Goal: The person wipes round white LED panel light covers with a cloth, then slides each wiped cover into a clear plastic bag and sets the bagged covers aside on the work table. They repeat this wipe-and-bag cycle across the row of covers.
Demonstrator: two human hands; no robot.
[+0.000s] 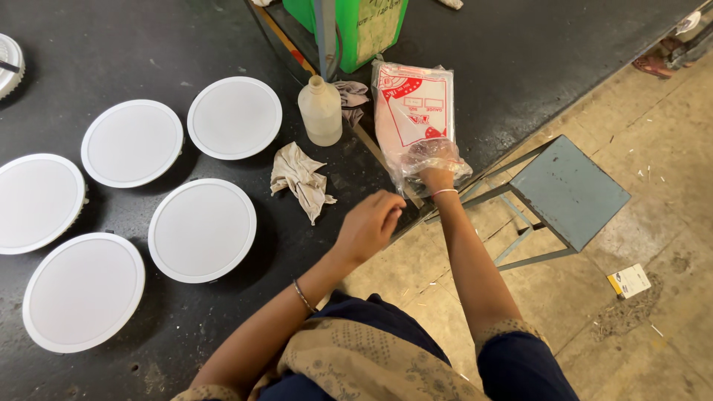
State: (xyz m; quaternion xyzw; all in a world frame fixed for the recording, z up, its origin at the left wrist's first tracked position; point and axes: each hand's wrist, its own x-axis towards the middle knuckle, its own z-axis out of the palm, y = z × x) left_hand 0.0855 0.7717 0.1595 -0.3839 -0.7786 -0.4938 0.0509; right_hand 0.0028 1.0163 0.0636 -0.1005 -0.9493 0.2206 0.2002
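Tabletop (520,44), dark and scuffed, fills the view from nine o'clock round to one o'clock. Its edge runs diagonally down toward six.

Five white round light panels (202,230) lie face up on it in a loose cluster at nine o'clock, apart from each other. A grey-green metal stool (570,191) stands on the concrete floor at three o'clock, and a green container (371,22) sits at twelve.

A clear plastic bag with a red-and-white printed packet inside (413,111) lies near the table edge at one o'clock. At eleven o'clock of its mouth stands a milky plastic bottle (320,111). A crumpled pale rag (301,178) lies just below the bottle.

The right hand (437,177) is pushed into the crinkled mouth of the bag. Its fingers are hidden by the film, so I cannot tell whether they are closed on the packet or on the film. The left hand (371,221) hovers over the table edge at seven o'clock of the bag, back upward and fingers curled under. I cannot tell whether it holds anything.

The work in hand looks like getting at the bag's contents. Because the film is limp, that likely calls for the left hand to steady the bag.

A small card (628,281) lies on the floor at four o'clock.
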